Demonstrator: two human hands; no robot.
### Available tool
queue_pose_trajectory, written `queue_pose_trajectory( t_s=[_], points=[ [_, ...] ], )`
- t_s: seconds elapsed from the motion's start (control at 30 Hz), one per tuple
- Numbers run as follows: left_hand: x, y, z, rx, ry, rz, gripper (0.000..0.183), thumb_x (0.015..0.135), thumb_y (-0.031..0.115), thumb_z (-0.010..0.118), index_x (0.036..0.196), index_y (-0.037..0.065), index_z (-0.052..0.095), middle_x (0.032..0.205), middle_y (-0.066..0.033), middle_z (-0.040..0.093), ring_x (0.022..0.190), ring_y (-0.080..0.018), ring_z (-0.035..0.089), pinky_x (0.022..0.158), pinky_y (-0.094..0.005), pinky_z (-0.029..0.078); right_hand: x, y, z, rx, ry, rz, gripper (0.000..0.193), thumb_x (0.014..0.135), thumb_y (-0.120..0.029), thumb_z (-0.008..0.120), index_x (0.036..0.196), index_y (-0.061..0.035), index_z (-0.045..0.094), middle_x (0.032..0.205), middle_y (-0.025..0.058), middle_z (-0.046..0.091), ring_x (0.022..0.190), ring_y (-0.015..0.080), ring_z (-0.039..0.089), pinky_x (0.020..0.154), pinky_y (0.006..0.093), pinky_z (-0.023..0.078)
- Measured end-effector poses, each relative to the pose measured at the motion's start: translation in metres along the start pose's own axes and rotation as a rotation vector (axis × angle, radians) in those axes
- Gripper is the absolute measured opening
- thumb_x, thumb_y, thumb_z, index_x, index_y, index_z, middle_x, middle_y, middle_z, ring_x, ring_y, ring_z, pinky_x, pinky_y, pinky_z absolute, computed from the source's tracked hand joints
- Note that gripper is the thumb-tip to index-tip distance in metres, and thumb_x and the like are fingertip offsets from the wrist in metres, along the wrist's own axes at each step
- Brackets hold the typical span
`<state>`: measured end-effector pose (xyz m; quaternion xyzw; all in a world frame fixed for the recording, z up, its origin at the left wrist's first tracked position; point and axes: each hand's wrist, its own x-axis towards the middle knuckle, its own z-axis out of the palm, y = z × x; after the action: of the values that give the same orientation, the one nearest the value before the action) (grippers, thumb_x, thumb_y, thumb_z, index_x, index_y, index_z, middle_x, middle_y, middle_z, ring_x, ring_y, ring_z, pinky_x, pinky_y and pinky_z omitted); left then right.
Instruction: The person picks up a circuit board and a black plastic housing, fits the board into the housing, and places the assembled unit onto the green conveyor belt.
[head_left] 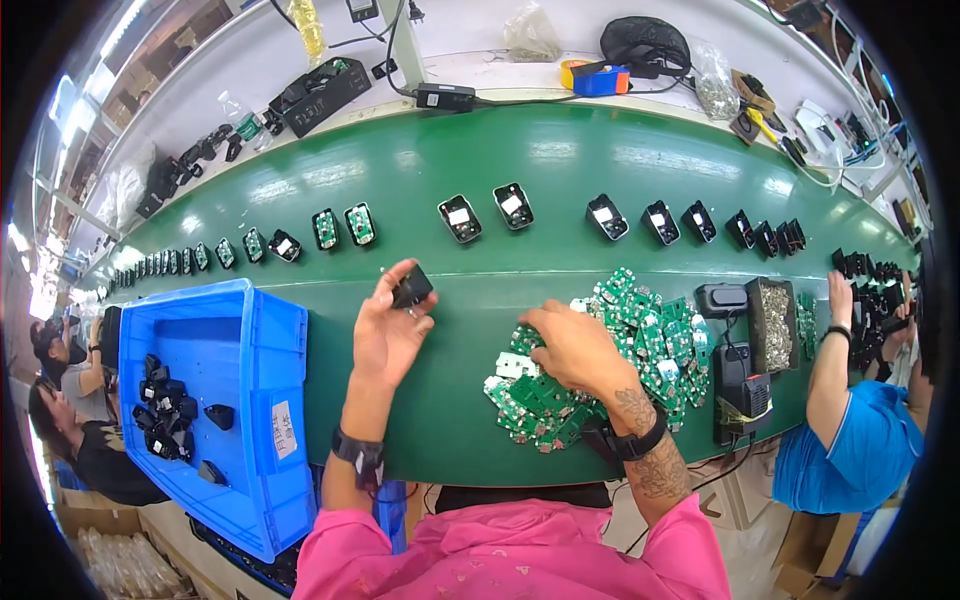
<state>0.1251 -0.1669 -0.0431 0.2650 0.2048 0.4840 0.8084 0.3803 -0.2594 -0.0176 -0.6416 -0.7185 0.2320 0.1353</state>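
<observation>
Raised above the bench, my left hand (382, 335) grips a small black plastic housing (410, 288) between thumb and fingers. Lower and to the right, my right hand (582, 348) lies over a heap of green circuit boards (655, 335). Its thumb and curled index finger close around the edge of one circuit board (524, 341) at the heap's left side; the palm hides part of the heap. Beyond both hands runs a row of black housings, including an open black housing (461, 219) with a white patch inside and a housing with a green board (360, 224).
A blue bin (270, 340) with black parts (165, 410) stands at the left. Right of the heap are a black charger-like device (741, 385) with cables and a tray of small metal parts (773, 325). A co-worker in blue (850, 445) works at the far right; others sit at the left.
</observation>
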Motion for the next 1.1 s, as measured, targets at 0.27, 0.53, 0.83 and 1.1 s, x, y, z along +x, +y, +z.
queue_pose_trajectory(
  t_s=[0.27,0.53,0.83,1.1],
  points=[
    [-0.055,-0.049,0.025,-0.051,0.171,-0.211,0.031,0.105,0.038,0.045,0.097,0.010,0.055,0.121,-0.0133,0.055,0.084,-0.0211,0.054,0.053,-0.0230,0.042,0.001,-0.001,0.000,0.018,0.102,-0.008,0.035,0.080,-0.007,0.066,0.115,-0.0044,0.062,0.095,0.0164,0.062,0.090,0.0362,0.063,0.080,0.0435,0.051],
    [-0.068,-0.073,0.044,1.205,-0.057,0.334,0.020,0.101,0.019,0.052,0.101,0.003,0.066,0.113,-0.0135,0.059,0.090,-0.0226,0.062,0.077,-0.0307,0.050,-0.029,0.000,0.002,1.015,0.197,0.167,0.029,0.093,-0.006,0.061,0.120,0.0040,0.059,0.075,0.0074,0.063,0.065,0.0173,0.069,0.055,0.0257,0.053],
    [-0.073,-0.076,0.067,1.392,-0.111,0.348,0.022,0.085,-0.005,0.059,0.105,0.002,0.066,0.118,-0.0163,0.056,0.094,-0.0317,0.065,0.083,-0.0383,0.052,-0.047,-0.035,0.029,1.417,0.326,0.253,0.016,0.097,-0.009,0.059,0.105,0.0052,0.060,0.077,0.0092,0.068,0.061,0.0153,0.068,0.054,0.0237,0.056],
    [-0.075,-0.077,0.066,1.320,-0.049,0.275,0.036,0.080,-0.002,0.069,0.116,0.000,0.065,0.119,-0.0126,0.059,0.098,-0.0217,0.064,0.087,-0.0313,0.050,-0.058,-0.038,0.037,1.186,0.297,0.386,0.013,0.094,-0.010,0.064,0.095,0.0030,0.062,0.070,0.0056,0.066,0.053,0.0070,0.058,0.048,0.0210,0.046]
  ],
)
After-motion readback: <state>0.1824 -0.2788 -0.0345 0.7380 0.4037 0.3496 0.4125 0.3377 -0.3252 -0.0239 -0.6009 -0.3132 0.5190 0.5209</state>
